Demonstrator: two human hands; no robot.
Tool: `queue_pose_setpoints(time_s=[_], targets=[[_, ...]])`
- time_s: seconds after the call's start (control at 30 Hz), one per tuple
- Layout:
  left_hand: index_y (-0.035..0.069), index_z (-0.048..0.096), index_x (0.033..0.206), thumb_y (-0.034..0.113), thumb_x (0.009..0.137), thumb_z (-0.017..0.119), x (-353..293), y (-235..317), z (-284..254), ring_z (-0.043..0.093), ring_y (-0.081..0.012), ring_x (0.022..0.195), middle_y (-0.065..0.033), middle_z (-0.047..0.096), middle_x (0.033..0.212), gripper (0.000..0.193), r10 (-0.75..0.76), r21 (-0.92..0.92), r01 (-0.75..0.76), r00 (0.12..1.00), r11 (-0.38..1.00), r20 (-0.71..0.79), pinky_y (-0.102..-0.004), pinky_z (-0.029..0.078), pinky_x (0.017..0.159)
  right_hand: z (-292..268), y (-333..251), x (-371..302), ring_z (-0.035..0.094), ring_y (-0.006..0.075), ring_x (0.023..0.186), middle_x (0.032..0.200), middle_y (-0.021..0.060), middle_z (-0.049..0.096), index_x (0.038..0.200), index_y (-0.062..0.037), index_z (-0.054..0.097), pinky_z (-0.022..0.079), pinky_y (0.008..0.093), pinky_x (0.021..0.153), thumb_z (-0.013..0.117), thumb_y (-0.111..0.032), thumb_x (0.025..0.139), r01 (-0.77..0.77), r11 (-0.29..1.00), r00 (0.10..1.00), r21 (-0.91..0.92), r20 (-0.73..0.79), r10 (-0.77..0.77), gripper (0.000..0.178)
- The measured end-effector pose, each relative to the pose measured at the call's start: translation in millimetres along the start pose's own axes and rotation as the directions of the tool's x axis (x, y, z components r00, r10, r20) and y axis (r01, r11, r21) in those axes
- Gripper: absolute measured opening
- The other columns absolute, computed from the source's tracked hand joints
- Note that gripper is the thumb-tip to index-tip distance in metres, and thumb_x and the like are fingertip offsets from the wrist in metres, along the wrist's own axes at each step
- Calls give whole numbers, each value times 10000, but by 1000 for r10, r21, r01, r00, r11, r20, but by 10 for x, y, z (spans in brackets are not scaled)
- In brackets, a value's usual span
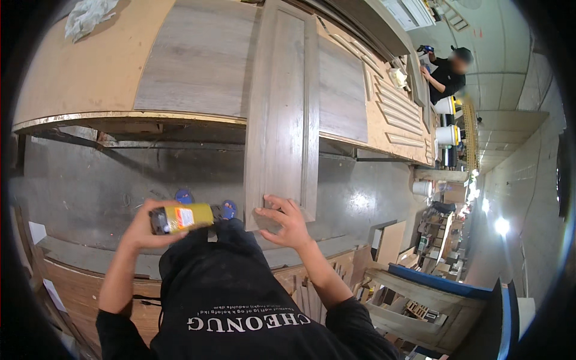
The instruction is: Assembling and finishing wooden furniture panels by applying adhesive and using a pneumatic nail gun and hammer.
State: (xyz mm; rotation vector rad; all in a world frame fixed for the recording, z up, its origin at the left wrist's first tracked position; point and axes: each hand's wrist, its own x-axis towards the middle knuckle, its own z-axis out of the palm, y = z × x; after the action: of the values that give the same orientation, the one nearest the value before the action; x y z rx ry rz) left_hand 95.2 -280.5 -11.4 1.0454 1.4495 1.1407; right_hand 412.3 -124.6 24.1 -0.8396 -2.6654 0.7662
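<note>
My left hand (146, 230) is wrapped around a yellow container (195, 216) with a white and orange label and a dark end. It is held sideways in front of my body, and its exact kind is unclear. My right hand (284, 223) has its fingers spread at the near end of a long grey-brown framed wooden panel (281, 114), with the fingertips on its surface. That panel lies across the worktable and sticks out over the edge toward me.
Two flat grey wooden boards (195, 57) lie on the plywood worktable (114, 66). Several thin wooden strips (396, 108) are at its right, and crumpled white plastic (89, 17) is at far left. A co-worker (449, 75) stands at far right near white buckets (446, 135).
</note>
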Motion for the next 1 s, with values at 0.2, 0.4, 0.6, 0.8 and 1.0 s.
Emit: queue_pose_setpoints(time_s=[0.2,0.4,0.6,0.8,1.0], targets=[[-32,639,858,154,612,730,-40,-145,357,621,-171,654,-112,645,739,322,83,-146,-55,976,988,199,-271,474,649,0,-25,-4,548,208,851,1214,75,554,1064,-179,669,438,326,787,769,-127,521,-24,1000,1000,9,11,24,555],[11,647,839,207,593,741,-20,-214,442,627,-224,655,-99,656,748,328,53,-121,-26,974,992,222,-361,369,825,3,-15,11,547,211,828,1198,78,564,1055,-174,674,445,327,773,773,-128,519,-24,1000,1000,0,19,24,547],[44,658,860,237,585,757,-35,-236,460,650,-267,711,-106,673,789,351,2,-130,31,970,991,244,-375,409,891,16,-21,22,539,206,798,1181,73,577,1014,-165,693,454,329,736,770,-126,485,-5,1000,1000,-14,-15,4,536],[29,659,917,249,580,767,-119,-371,535,647,-257,761,-116,678,848,416,-5,-128,32,978,991,210,-319,469,765,28,-26,12,545,202,774,1178,80,580,1013,-162,692,449,327,730,767,-127,490,3,1000,1000,-21,-22,-4,529],[33,660,964,263,570,771,-177,-504,590,633,-253,854,-118,676,918,470,-38,-123,66,976,990,216,-340,435,851,6,-33,6,549,203,784,1183,83,579,1012,-158,693,450,329,731,765,-132,496,3,1000,1000,-16,-22,-3,521]])
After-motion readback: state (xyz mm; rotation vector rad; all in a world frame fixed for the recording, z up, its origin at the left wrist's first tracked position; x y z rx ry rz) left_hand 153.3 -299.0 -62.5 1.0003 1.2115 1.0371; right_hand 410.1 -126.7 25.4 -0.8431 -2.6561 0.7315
